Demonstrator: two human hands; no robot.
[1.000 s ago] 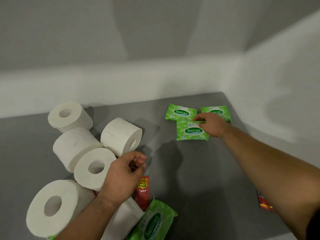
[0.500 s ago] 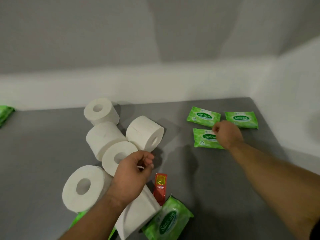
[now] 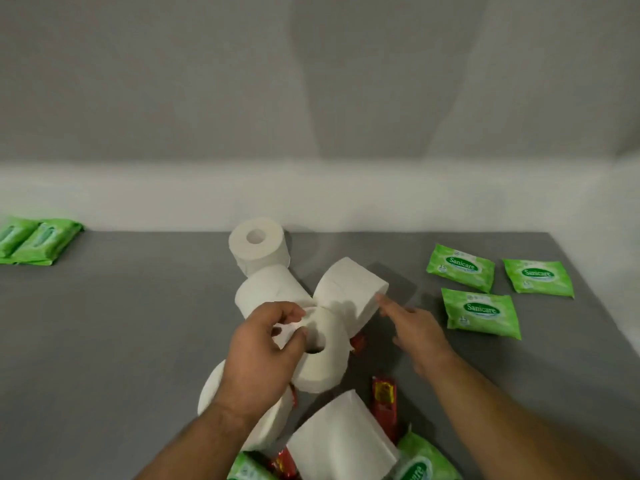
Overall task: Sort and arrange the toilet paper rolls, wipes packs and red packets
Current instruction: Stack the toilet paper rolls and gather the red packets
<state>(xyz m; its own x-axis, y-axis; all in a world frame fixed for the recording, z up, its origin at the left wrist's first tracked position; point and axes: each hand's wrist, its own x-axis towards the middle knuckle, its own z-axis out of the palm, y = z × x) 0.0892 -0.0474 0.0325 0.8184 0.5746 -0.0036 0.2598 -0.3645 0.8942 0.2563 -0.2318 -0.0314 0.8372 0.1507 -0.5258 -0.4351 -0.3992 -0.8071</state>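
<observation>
Several white toilet paper rolls lie in a heap mid-table. My left hand (image 3: 263, 355) pinches the top edge of the middle roll (image 3: 325, 355). My right hand (image 3: 415, 332) is open, its fingertips at the end face of a roll lying on its side (image 3: 346, 289). Another roll (image 3: 258, 245) stands at the back, and one (image 3: 343, 441) lies near the front. Three small green Sanicare wipes packs (image 3: 460, 268) (image 3: 538, 277) (image 3: 483, 311) lie flat at the right. A red packet (image 3: 384, 407) lies beside the front roll, another red packet (image 3: 356, 341) peeks out under the heap.
Two larger green wipes packs (image 3: 38, 240) sit at the far left by the white wall. More green packs (image 3: 422, 462) (image 3: 246, 467) and a red packet (image 3: 285, 464) lie at the front edge of the grey table (image 3: 121, 341). A wall bounds the right side.
My right hand has left the small wipes pack and come across to the roll on its side. My left hand has closed on the middle roll's edge. The view has swung left.
</observation>
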